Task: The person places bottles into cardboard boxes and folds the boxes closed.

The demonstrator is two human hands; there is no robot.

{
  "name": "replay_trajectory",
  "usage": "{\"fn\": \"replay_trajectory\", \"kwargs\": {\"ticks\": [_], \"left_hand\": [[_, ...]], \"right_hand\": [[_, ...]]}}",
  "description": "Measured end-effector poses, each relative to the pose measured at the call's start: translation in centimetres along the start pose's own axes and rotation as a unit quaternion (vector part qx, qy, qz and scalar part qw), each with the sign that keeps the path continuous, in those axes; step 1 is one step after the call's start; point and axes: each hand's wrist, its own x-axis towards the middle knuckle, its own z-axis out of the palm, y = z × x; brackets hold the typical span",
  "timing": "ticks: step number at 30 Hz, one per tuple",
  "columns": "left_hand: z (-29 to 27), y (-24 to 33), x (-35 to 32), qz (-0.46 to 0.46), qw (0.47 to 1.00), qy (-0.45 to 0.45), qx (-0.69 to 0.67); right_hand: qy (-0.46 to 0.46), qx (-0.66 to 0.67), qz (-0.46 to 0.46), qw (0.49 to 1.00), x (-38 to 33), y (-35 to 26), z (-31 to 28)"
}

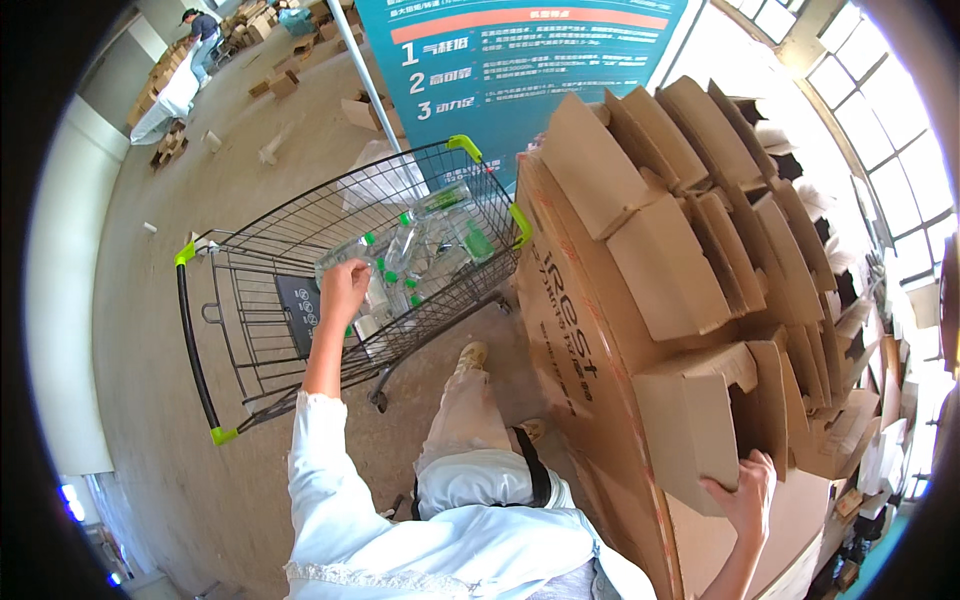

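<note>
My left hand [345, 286] is over a black wire shopping cart [262, 243] with lime-green corners. Its fingers are curled together, right beside a clear plastic bottle [343, 252]. Whether they hold that bottle or something else is hidden. Several clear bottles with green caps lie in the cart, one of them with green on its side [476, 243]. At the lower right, my right hand [748, 492] grips the near edge of an open brown cardboard box [688, 425], thumb on the outer face and fingers over the rim.
More open cardboard boxes [655, 262] are stacked on a large printed carton [590, 420] at my right. Behind the cart stands a teal banner [520, 100] on a pole. Far left, a person [203, 45] stands near scattered boxes [285, 82]. Tall windows [890, 130] line the right.
</note>
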Motion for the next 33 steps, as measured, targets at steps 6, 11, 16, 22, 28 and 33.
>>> {"fn": "replay_trajectory", "kwargs": {"ticks": [6,11,16,22,28,33], "left_hand": [[11.4,-17.9,8.0,-0.132,0.944,-0.299,0.042],[22.3,-22.6,10.4,-0.127,0.960,-0.221,0.114],[26.1,-20.6,12.7,-0.237,0.927,-0.248,0.152],[26.8,-17.3,14.1,-0.250,0.932,-0.161,0.209],[25.0,-20.1,12.6,-0.367,0.901,-0.233,0.000],[19.5,-21.3,9.2,-0.480,0.807,-0.207,-0.274]], "right_hand": [[0.040,0.026,0.110,0.993,-0.4,-1.9,0.0],[-0.090,0.082,0.297,0.947,-6.5,2.4,0.8],[-0.178,0.037,0.380,0.907,-1.5,-3.7,-1.7],[-0.143,0.007,0.422,0.895,-3.1,-3.5,-0.8],[-0.128,-0.004,0.375,0.918,-2.2,-4.3,-0.9],[0.055,0.172,0.315,0.932,-5.1,-2.9,1.6]]}}
